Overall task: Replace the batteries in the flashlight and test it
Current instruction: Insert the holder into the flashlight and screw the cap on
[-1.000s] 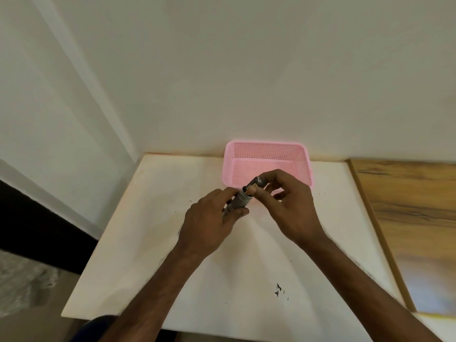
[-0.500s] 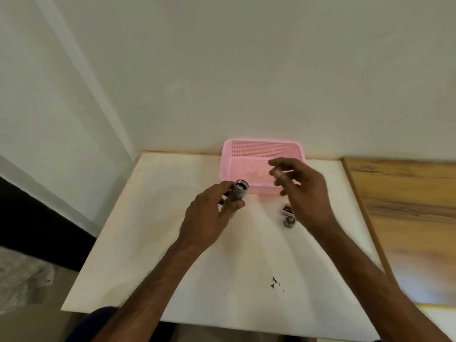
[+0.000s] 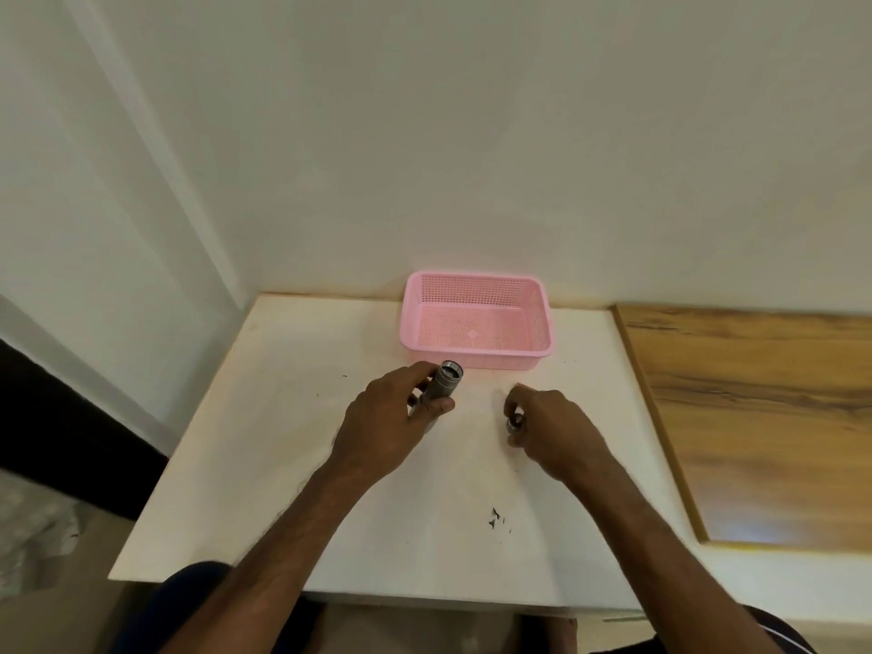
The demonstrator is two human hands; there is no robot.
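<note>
My left hand (image 3: 387, 420) grips a small grey metal flashlight (image 3: 443, 382), its open round end tilted up toward the pink basket. To the right, my right hand (image 3: 549, 427) rests low on the white table (image 3: 264, 455), fingers curled around a small dark round part (image 3: 515, 423), likely the flashlight's cap. Most of that part is hidden by the fingers, and I cannot tell whether it is lifted off the table. No loose batteries show.
An empty pink mesh basket (image 3: 475, 356) stands at the back of the table against the wall. A wooden surface (image 3: 764, 417) adjoins the table on the right. Small dark marks (image 3: 495, 517) spot the tabletop near the front.
My right hand pulled away from the flashlight's end, then dropped to the table over the small parts lying there. My left hand kept hold of the flashlight, nearly still.
</note>
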